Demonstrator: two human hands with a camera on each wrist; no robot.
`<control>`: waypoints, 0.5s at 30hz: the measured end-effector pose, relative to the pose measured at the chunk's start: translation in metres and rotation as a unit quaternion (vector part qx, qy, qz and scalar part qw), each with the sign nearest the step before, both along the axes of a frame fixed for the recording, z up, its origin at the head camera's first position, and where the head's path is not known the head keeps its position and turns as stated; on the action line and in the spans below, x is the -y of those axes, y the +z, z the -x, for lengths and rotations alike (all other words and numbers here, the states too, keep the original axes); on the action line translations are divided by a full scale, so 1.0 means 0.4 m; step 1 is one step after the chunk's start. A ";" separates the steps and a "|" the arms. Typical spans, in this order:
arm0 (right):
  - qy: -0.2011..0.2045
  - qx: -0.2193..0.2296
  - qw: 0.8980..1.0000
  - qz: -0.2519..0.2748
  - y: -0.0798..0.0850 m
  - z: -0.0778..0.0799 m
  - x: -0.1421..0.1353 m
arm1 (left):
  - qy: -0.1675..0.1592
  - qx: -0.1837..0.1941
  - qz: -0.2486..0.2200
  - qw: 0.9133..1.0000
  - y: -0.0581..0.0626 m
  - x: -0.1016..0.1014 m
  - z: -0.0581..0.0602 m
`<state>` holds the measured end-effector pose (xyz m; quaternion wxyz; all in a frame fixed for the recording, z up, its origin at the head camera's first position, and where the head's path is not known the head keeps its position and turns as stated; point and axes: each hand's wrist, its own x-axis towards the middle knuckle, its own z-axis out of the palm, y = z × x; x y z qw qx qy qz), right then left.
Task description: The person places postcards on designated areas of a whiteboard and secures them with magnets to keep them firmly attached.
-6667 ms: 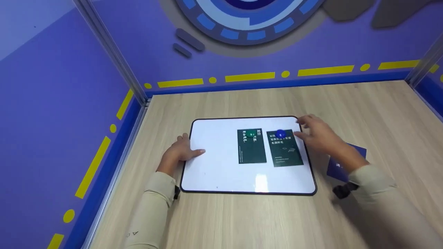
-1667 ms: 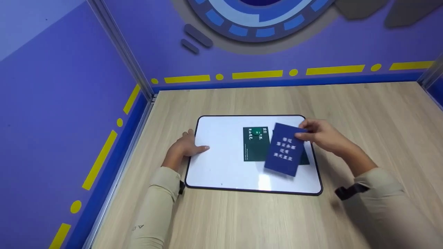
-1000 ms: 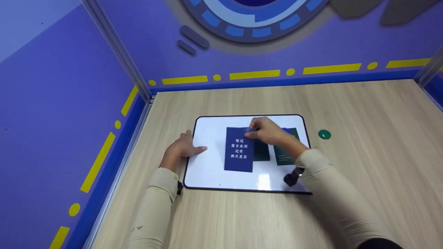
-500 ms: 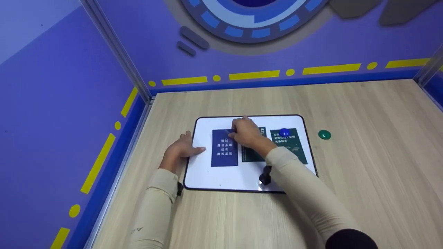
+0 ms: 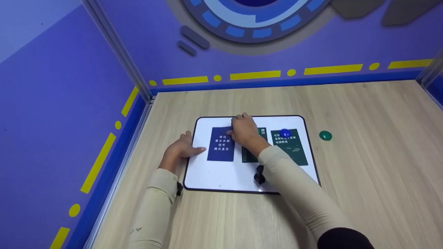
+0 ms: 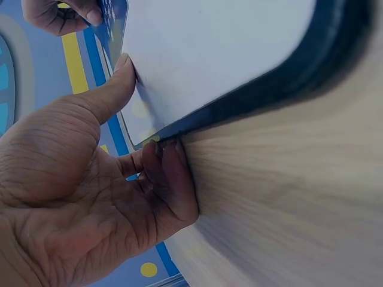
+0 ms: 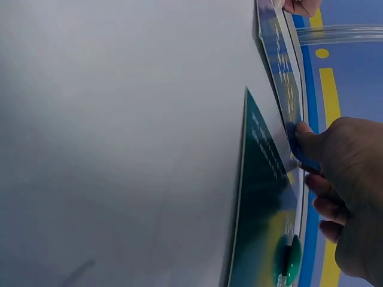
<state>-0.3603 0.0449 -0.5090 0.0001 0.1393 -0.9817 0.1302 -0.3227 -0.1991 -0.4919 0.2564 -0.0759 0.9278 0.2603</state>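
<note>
My left hand [image 5: 180,147] grips the left edge of a black-framed whiteboard [image 5: 207,176]; the left wrist view shows the thumb on its white face and the fingers curled at the frame. With thumb and fingers my right hand [image 5: 245,130] pinches the top right corner of a dark blue card [image 5: 220,147] with white writing, over the board's left part. In the right wrist view that corner bends up slightly. Beside it lies a dark green card [image 5: 250,155], partly covered by the right hand, with a green magnet [image 7: 293,261] on it.
Another green card [image 5: 296,152] lies at the board's right, under a blue magnet [image 5: 285,132]. A loose green magnet [image 5: 325,135] sits on the wooden table [image 5: 367,166] right of the board. Blue-purple panels [image 5: 138,45] stand behind and at the left.
My right hand has picked the blue card off the table at the right and carried it left across the board, lately shifting it slightly up and left. The left hand keeps its place.
</note>
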 end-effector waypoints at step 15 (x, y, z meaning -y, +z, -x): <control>-0.004 0.027 1.000 0.012 0.004 0.003 0.002 | 0.010 -0.016 -0.017 1.000 -0.001 -0.003 -0.008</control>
